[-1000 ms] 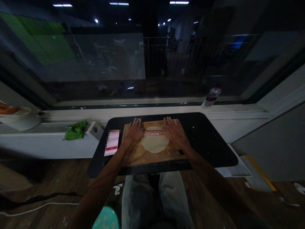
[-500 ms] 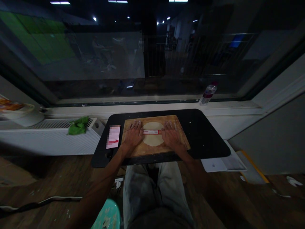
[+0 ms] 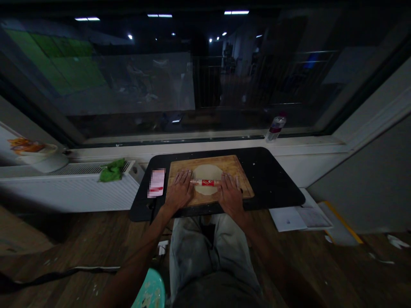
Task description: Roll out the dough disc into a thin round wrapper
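A round, flat sheet of dough (image 3: pixel 207 171) lies on a wooden cutting board (image 3: pixel 239 164). Across the dough rests a rolling pin (image 3: pixel 207 183) with a red and white label around its middle. My left hand (image 3: pixel 180 188) lies over the pin's left end, palm down, fingers stretched forward. Over the right end my right hand (image 3: pixel 231 192) lies the same way, its fingers slightly spread. Both palms hide the ends of the pin. Pale flour dusts the fingers.
The board sits on a black table (image 3: pixel 272 184), with a phone (image 3: pixel 156 183) left of it. A plastic bottle (image 3: pixel 275 129) stands on the windowsill. On the radiator lie a green cloth (image 3: pixel 112 170) and a white bowl (image 3: pixel 48 160). A turquoise stool (image 3: pixel 150 291) is below left.
The rolling pin has turned, so its label shows more red, and it has come slightly nearer to me over the dough. Both hands moved with it. The camera view shifted a little.
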The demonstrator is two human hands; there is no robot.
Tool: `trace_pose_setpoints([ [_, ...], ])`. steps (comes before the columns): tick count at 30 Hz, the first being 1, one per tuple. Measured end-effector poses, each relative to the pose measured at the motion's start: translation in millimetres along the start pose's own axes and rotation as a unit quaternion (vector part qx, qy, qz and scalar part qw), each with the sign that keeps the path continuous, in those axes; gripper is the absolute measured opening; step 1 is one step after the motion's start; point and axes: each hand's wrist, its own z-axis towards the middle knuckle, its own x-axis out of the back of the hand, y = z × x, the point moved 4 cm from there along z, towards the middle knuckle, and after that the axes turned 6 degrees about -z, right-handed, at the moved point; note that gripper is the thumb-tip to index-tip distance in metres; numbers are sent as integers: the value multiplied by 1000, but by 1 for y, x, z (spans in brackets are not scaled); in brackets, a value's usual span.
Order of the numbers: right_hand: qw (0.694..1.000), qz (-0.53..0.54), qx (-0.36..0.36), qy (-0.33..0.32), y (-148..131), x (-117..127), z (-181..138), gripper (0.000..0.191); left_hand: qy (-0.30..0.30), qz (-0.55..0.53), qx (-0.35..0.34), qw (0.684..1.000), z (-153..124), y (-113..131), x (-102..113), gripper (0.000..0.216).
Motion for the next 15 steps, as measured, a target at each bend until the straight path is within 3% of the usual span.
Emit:
trace_pose_setpoints([
  [9,1000,0,7,-17,-13,16,-37,66,-16,-27,17,999,-31,6,8,64],
  [15,1000,4,21,-10,-13,17,-43,61,-13,-26,15,999,-38,7,8,63],
])
